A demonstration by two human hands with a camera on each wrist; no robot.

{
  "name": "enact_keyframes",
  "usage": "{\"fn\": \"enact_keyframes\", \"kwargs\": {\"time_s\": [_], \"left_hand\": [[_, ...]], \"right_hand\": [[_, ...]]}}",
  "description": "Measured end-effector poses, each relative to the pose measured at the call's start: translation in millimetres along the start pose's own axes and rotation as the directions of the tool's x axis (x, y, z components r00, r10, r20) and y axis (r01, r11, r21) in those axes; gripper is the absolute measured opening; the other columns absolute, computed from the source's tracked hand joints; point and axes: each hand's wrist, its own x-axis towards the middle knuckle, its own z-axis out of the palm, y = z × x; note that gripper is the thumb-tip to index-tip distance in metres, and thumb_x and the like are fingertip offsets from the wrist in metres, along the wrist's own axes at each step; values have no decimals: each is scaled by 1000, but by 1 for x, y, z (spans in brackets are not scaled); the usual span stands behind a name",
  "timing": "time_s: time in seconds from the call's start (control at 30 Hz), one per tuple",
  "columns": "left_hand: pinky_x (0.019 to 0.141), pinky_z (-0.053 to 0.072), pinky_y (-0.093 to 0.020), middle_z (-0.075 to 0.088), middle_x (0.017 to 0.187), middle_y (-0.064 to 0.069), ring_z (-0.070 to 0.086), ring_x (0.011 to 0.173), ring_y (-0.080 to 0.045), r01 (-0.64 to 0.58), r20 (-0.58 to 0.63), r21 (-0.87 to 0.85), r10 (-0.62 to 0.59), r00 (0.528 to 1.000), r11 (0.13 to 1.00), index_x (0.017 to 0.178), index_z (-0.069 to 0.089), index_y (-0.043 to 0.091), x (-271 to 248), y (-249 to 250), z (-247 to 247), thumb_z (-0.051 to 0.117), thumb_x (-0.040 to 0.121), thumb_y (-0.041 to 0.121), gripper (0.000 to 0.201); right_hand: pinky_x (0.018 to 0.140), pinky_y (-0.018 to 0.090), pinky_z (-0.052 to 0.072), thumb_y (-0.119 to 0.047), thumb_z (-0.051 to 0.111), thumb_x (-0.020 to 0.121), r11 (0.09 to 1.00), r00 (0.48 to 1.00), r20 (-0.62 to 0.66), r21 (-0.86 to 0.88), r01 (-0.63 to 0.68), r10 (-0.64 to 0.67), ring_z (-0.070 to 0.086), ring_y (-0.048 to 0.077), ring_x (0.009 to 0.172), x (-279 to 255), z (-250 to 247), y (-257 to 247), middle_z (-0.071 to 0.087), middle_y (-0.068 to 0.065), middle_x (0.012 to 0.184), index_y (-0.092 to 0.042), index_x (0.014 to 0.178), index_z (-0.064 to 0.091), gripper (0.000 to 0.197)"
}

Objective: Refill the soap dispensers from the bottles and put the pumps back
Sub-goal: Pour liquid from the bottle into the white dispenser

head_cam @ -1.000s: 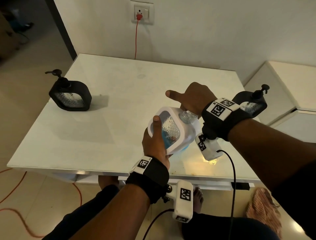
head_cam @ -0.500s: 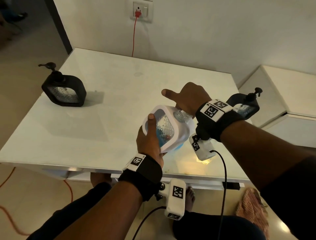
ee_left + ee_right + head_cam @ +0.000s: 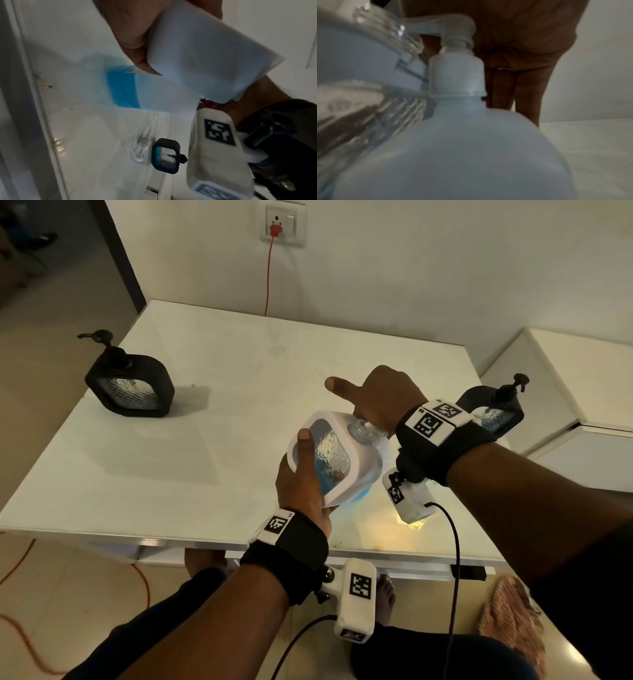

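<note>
My left hand [image 3: 301, 474] grips a white soap dispenser [image 3: 356, 470] and holds it tilted above the table, its open clear neck [image 3: 359, 429] up to the right. Blue soap lies low behind its textured window. Behind it stands a translucent refill bottle [image 3: 137, 92] with blue soap at its base. My right hand [image 3: 383, 402] sits on top of the bottle's white pump head [image 3: 453, 24], fingers draped over it and one digit pointing left. The pump's spout reaches toward the dispenser's neck [image 3: 385, 27]. A loose clear pump [image 3: 142, 148] lies on the table.
A black dispenser [image 3: 130, 392] with its pump on stands at the white table's [image 3: 205, 440] left edge. Another black dispenser [image 3: 493, 412] stands at the right edge, behind my right wrist. A white cabinet [image 3: 582, 405] sits to the right. A red cord [image 3: 269, 278] hangs from the wall socket.
Both hands keep the same hold on the dispenser and the pump. Only the head view has shifted a little.
</note>
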Motion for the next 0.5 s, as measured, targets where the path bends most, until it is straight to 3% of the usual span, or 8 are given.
{"fn": "enact_keyframes", "kwargs": {"time_s": [0.07, 0.13, 0.23, 0.3, 0.37, 0.43, 0.5], "left_hand": [[77, 65, -48, 73, 126, -3, 71, 112, -31, -11, 1, -4, 11, 1000, 1000, 133, 63, 38, 0, 1, 1, 64, 89, 68, 54], [78, 65, -50, 73, 126, -4, 72, 111, -31, -12, -5, 0, 12, 1000, 1000, 134, 62, 37, 2, 1, 1, 63, 91, 68, 52], [86, 63, -57, 71, 129, -5, 71, 112, -32, 17, -23, 15, -16, 1000, 1000, 140, 58, 36, 3, -1, 0, 64, 88, 71, 63], [87, 63, -58, 70, 131, -6, 70, 113, -32, 12, -21, 18, -12, 1000, 1000, 140, 57, 37, 3, -1, 0, 64, 88, 71, 63], [86, 63, -56, 71, 129, -5, 70, 113, -32, -5, -18, 12, 5, 1000, 1000, 139, 58, 37, 3, -1, 0, 64, 89, 70, 60], [84, 64, -54, 72, 128, -4, 71, 113, -31, -14, -10, 2, 14, 1000, 1000, 138, 60, 38, 3, -1, -1, 63, 88, 70, 59], [83, 64, -54, 72, 129, -3, 71, 113, -31, -15, 5, 4, 15, 1000, 1000, 136, 61, 39, 5, -3, -1, 65, 84, 73, 62]], "right_hand": [[79, 39, 54, -75, 47, 90, 1000, 1000, -23, -25, 2, -3, 64, 25, 72, 2, 2, 0, 69, 7, 74, -3, 84, 72, 77], [80, 39, 55, -73, 46, 92, 1000, 1000, -21, -13, 1, -1, 65, 26, 73, 2, 2, -1, 67, 4, 68, -3, 84, 73, 76], [75, 36, 55, -79, 38, 91, 998, 999, 31, 58, -18, 17, 62, 19, 59, 0, -2, -2, 62, -5, 46, -3, 79, 75, 85], [74, 35, 54, -79, 36, 91, 994, 997, 67, 107, -33, 26, 62, 17, 58, -1, -5, -1, 64, -7, 49, -5, 76, 75, 85], [76, 38, 55, -67, 43, 97, 991, 997, 74, 123, -45, 37, 62, 18, 62, 0, -5, 0, 68, -5, 61, -6, 79, 75, 71], [77, 38, 58, -43, 53, 97, 992, 996, 63, 104, -76, 69, 63, 19, 65, 5, -4, 1, 72, -5, 68, -6, 84, 74, 44], [67, 33, 54, -27, 53, 91, 996, 995, 66, 46, -81, 78, 62, 18, 66, 5, -4, 0, 73, -5, 74, -6, 87, 73, 29]]}}
